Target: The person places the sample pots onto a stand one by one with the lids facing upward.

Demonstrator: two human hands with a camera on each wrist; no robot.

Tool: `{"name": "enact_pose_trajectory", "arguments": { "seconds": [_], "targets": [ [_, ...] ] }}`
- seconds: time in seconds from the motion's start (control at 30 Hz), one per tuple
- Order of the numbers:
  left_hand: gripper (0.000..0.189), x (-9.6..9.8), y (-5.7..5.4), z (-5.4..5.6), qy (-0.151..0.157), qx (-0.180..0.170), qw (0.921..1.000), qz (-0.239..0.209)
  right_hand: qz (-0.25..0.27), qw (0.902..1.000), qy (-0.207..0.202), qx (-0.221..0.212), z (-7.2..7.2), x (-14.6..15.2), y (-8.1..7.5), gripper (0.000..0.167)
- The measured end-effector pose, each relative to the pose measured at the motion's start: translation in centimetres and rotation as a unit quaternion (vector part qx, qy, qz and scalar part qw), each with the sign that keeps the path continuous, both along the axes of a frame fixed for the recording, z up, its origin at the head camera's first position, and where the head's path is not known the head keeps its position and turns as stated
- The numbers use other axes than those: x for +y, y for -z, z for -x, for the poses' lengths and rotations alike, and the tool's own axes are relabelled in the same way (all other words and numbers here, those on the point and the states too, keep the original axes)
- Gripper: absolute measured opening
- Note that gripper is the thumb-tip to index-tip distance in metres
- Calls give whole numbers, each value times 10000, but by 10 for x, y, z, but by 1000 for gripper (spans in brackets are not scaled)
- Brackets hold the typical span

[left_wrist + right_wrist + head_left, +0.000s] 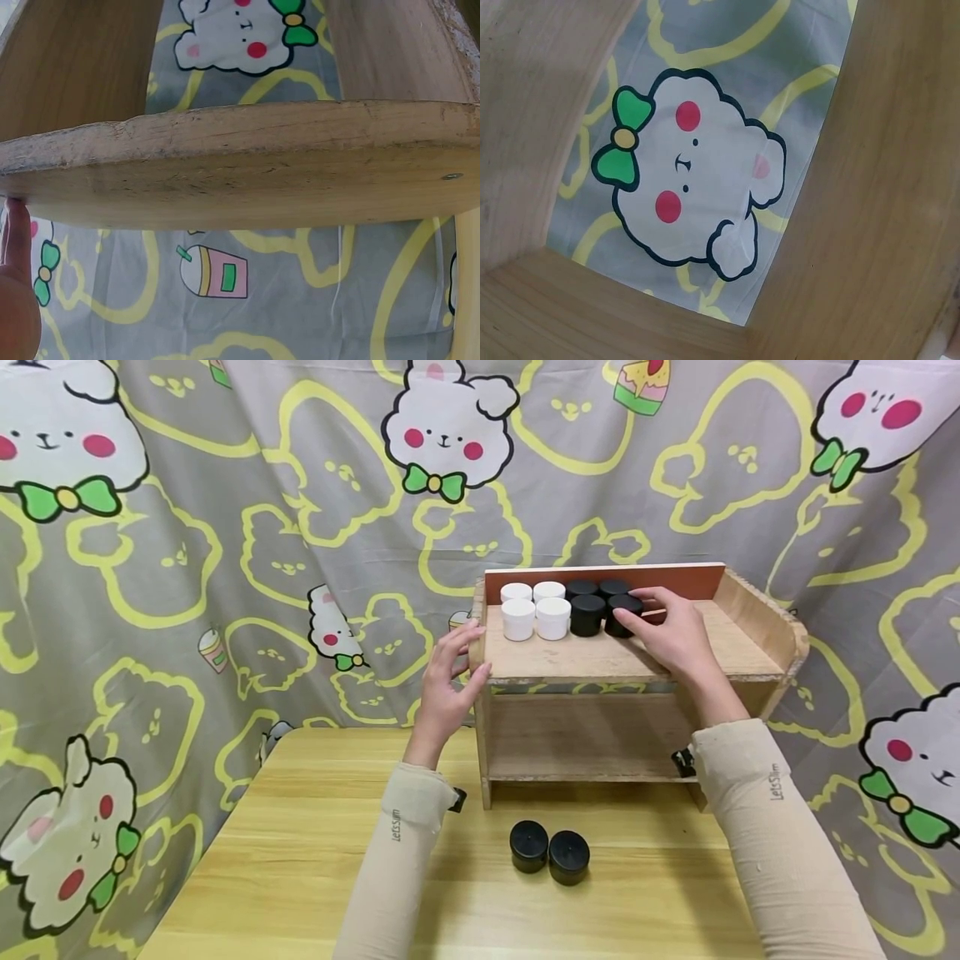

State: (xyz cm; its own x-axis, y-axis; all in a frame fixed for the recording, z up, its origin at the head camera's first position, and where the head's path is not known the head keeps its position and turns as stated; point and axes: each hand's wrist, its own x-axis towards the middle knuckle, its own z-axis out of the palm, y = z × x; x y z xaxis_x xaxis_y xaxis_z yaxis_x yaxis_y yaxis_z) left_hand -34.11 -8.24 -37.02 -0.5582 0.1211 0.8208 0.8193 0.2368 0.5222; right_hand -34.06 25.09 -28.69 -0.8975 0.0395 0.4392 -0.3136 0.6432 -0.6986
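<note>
My right hand (pixel 670 628) pinches a round black jar (pixel 623 615) between thumb and fingers, at the right end of the front row on the shelf's top board. Left of it stand another black jar (pixel 587 615) and two white jars (pixel 553 618). A back row of two white jars (pixel 517 594) and two black jars (pixel 582 590) sits close behind. With fingertips and thumb, my left hand (pixel 444 683) touches the left side panel of the wooden shelf (pixel 574 662). In the left wrist view, one digit (pixel 16 240) lies against that panel (pixel 247 184).
Two more black jars (pixel 529 844) stand side by side on the wooden table (pixel 322 827), in front of the shelf. A lower board (pixel 585 760) spans the shelf below the top one. A patterned curtain (pixel 337 527) hangs behind everything.
</note>
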Motion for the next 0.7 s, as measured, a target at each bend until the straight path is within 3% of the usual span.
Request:
{"name": "enact_pose_trajectory", "arguments": {
  "seconds": [0.1, 0.33, 0.57, 0.7],
  "targets": [
    [47, 2, -3, -4, -37, -32, 10000, -3, 15, 10000, 2, -11, 0, 0, 0, 60],
    [44, 6, -23, -30, -48, -89, 9999, -6, -6, 10000, -17, -34, 0, 0, 0, 61],
    [47, 3, -3, -4, -73, -90, 9999, -5, 0, 9999, -11, -124, -2, 0, 0, 62],
    [46, 1, -1, -1, 7, -8, 10000, -4, 7, 9999, -26, -102, -2, 0, 0, 66]
  ]
}}
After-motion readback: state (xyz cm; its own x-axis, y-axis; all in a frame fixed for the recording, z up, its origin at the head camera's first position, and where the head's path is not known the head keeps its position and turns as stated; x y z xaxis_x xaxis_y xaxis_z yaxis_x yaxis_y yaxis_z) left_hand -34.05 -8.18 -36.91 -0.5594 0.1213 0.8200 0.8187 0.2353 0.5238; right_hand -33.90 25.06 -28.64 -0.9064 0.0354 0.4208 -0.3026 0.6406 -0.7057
